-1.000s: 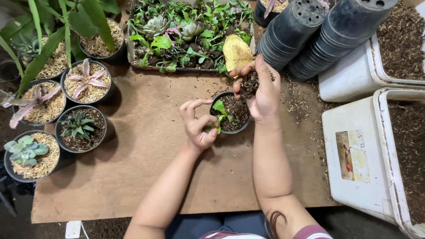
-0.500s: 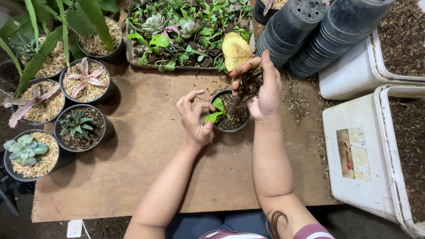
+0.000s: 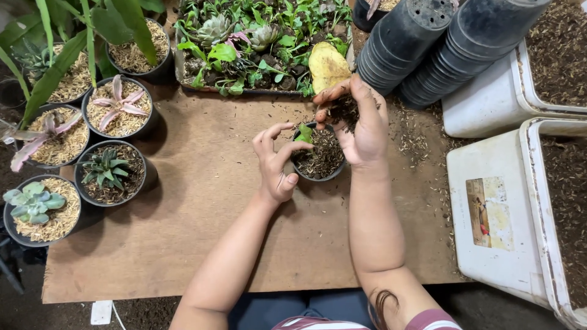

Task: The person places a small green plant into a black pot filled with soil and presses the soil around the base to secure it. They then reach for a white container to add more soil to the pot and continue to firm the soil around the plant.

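A small black pot (image 3: 318, 160) of dark soil stands in the middle of the brown board (image 3: 202, 232). A small green seedling (image 3: 304, 135) sits at its left edge, and my left hand (image 3: 275, 160) pinches it upright with thumb and fingertips. Over the pot's right side my right hand (image 3: 359, 120) is cupped around a clump of dark soil (image 3: 343, 111), with crumbs falling into the pot.
A tray of mixed succulents (image 3: 257, 43) lies at the back. Several potted plants (image 3: 110, 174) stand at the left. Two stacks of empty black pots (image 3: 428, 43) lean at the back right. White tubs of soil mix (image 3: 520, 201) sit on the right. Loose soil is scattered on the board.
My right hand has stayed above the pot, still holding soil. My left hand has shifted slightly, keeping hold of the seedling at the pot's left edge.
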